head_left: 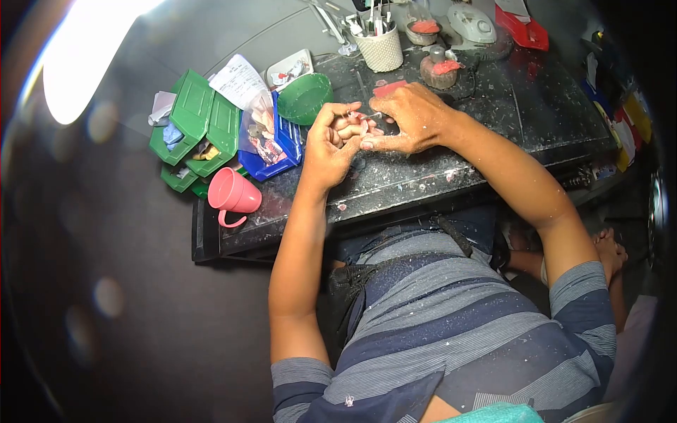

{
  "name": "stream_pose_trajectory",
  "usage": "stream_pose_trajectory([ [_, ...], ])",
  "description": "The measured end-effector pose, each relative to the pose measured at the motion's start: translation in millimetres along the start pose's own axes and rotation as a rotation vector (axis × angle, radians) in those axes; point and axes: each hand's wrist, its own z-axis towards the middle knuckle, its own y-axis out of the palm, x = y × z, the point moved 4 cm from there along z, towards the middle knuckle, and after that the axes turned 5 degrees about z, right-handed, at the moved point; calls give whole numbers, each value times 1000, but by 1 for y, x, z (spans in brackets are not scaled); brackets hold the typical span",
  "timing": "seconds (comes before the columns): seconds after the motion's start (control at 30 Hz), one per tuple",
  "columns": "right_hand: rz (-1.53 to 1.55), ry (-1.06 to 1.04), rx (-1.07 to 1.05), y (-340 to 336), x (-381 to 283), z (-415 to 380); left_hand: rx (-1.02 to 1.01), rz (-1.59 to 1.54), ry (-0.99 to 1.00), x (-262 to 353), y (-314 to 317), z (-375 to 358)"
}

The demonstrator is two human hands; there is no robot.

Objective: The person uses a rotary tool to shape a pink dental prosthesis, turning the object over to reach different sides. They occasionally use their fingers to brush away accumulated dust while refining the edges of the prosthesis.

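Note:
Above the front half of the dark, speckled bench, my two hands meet. My left hand (334, 141) is palm up with curled fingers around a small pink-and-white piece (364, 127), mostly hidden by the fingers. My right hand (416, 118) is closed in a pinch beside it, and a thin metallic tool (376, 117) shows at its fingertips against the piece. The tool's kind is too small to make out. Just behind the right hand lies a flat red-pink slab (390, 89). A green bowl (305, 99) stands behind the left hand.
Left: a blue bin (288, 144) with bagged items, stacked green bins (187, 116) and a pink mug (235, 190) near the bench edge. Back: a white cup of tools (379, 51), a round pot with pink material (438, 70), a red tray (523, 29). Another person's hand (609, 250) shows at right.

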Motion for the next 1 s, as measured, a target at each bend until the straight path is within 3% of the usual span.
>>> stream_pose_trajectory([
  [0.57,25,78,-74,-2,-4,0,9,-25,28,4,1,0],
  [0.9,5,5,38,1,-2,-6,24,-45,14,2,2,0],
  [1.0,90,68,-50,2,-2,-5,7,-36,16,3,2,-1],
])
